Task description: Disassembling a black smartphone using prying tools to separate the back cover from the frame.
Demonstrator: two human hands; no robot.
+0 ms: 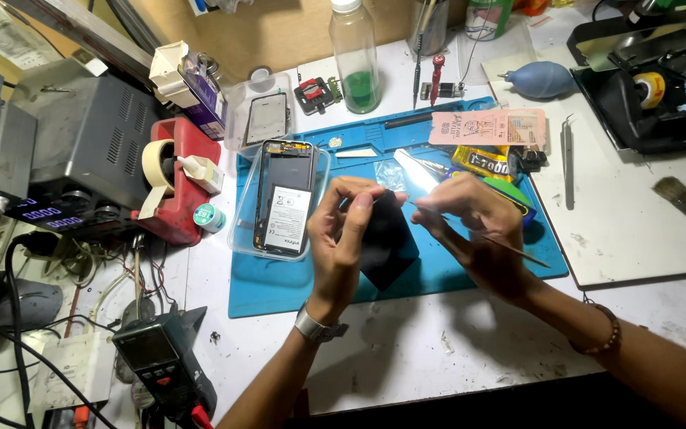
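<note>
Much of the dark phone panel (pixel 387 242) is covered by the left hand (pixel 343 238); only its lower corner and right side show clearly, and what lies on its upper face under the fingers cannot be made out. The tip of the thin rod tool (pixel 510 249) is hidden between the two hands, so its contact point is not visible. Left hand: wrist bent, forearm rising from the bottom edge, fingers curled closed around the panel's upper left edge, holding it tilted above the blue work mat (pixel 446 274). Right hand (pixel 474 230): forearm entering from the lower right, fingers pinched shut on the rod tool, its free end pointing right and down. Just left of the panel, an opened phone body (pixel 283 195) lies in a clear tray (pixel 240 230) on the table (pixel 438 349).
</note>
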